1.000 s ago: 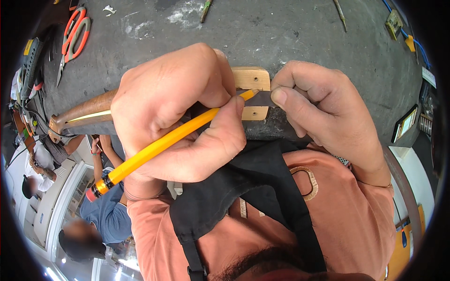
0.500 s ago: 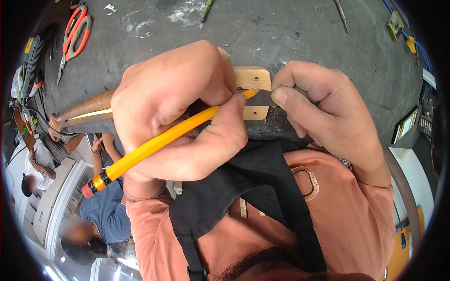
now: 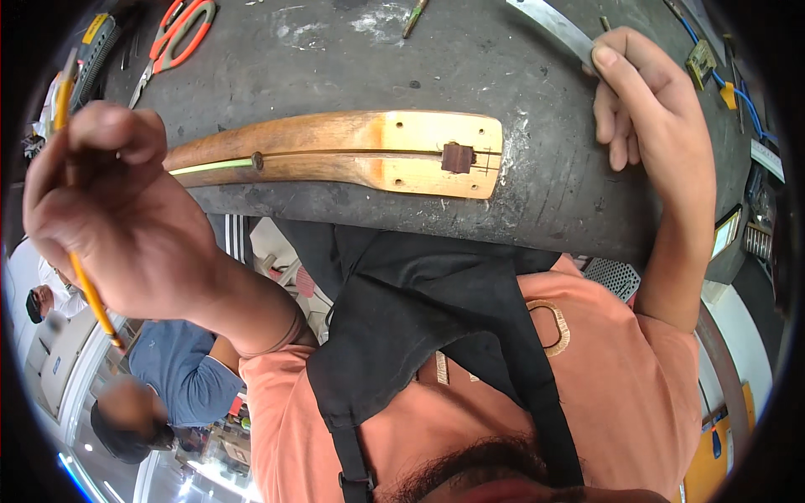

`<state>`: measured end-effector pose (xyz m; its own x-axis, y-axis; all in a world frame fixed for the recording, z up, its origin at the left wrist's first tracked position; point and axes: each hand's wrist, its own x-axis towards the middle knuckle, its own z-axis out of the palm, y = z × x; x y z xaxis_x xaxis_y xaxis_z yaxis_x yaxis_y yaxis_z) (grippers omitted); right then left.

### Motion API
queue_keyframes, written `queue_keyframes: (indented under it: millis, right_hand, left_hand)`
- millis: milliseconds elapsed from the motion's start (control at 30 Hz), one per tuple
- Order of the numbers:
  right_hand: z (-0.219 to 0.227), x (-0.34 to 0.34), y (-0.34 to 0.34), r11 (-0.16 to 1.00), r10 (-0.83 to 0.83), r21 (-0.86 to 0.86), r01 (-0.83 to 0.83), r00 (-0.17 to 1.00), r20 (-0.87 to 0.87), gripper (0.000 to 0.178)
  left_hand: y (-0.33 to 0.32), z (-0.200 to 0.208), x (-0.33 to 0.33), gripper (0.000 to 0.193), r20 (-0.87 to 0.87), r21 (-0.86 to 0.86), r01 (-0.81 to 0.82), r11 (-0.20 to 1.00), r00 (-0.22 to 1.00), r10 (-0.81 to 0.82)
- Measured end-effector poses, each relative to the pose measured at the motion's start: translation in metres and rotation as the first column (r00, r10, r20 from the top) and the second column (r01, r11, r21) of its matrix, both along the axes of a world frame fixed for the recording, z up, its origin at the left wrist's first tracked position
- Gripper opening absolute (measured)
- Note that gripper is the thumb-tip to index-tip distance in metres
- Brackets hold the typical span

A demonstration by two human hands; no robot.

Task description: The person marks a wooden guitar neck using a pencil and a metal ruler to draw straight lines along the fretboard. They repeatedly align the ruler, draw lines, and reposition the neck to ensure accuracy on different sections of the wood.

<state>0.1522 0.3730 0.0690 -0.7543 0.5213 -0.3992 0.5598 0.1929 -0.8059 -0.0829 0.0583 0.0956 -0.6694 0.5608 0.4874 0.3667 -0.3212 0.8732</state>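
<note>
The bolt-on guitar neck [image 3: 285, 138] lay across the dark bench [image 3: 335, 75] in front of the person, its pale drilled heel [image 3: 415, 163] toward the right. The left hand [image 3: 126, 218], blurred, was raised over the neck's left end with its fingers closed around a yellow pencil [image 3: 90, 289]; the right hand [image 3: 650, 96] pinched one end of a flat metal strip [image 3: 553, 29] between thumb and fingers, well apart from the neck. With no clamp visible on it, the neck could have rocked or slid if a forearm had knocked it. The small dark wooden block [image 3: 458, 158] on the heel's centre line could have shifted if loose (whether it was glued or merely seated could not be told), and would then have disagreed with the thin dark lines [image 3: 485, 159] drawn beside it. Those lines might have smudged under a dragging palm, and a careless swing of the metal strip might have scratched the bare wood. As for writing, the stitched lettering [image 3: 549, 329] on the salmon T-shirt [image 3: 620, 377] was partly covered by the black apron [image 3: 402, 302], the yellow label [image 3: 96, 29] on a black tool [image 3: 90, 75] at upper left was too small to read, and no maker's mark was legible on the pencil.
</note>
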Motion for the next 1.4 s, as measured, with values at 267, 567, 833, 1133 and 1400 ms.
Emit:
queue_keyframes:
  millis: [267,567,833,1133,1400]
  right_hand:
    - [-0.006,0.007,0.016,0.765,-0.032,0.642,0.052,0.999,-0.042,0.034]
    - [-0.016,0.005,-0.015,0.793,0.331,0.601,-0.106,0.902,-0.278,0.012]
    - [-0.015,-0.002,-0.035,0.788,0.443,0.591,-0.173,0.826,-0.349,0.011]
    - [-0.008,-0.093,-0.142,0.626,0.691,0.742,-0.241,0.611,-0.386,0.032]
    - [-0.019,-0.127,-0.168,0.500,0.767,0.829,-0.252,0.574,-0.288,0.023]
  left_hand:
    - [-0.061,-0.027,0.009,0.026,-0.513,-0.381,-0.352,0.855,0.850,0.121]
    - [-0.057,-0.043,0.019,0.030,-0.550,-0.553,-0.327,0.766,0.834,-0.041]
    - [-0.055,-0.049,0.010,0.042,-0.555,-0.559,-0.267,0.785,0.824,-0.115]
    - [-0.061,-0.028,0.012,0.055,-0.466,-0.571,-0.249,0.782,0.883,-0.059]
    - [-0.065,-0.020,-0.015,0.044,-0.597,-0.671,-0.233,0.704,0.733,-0.327]
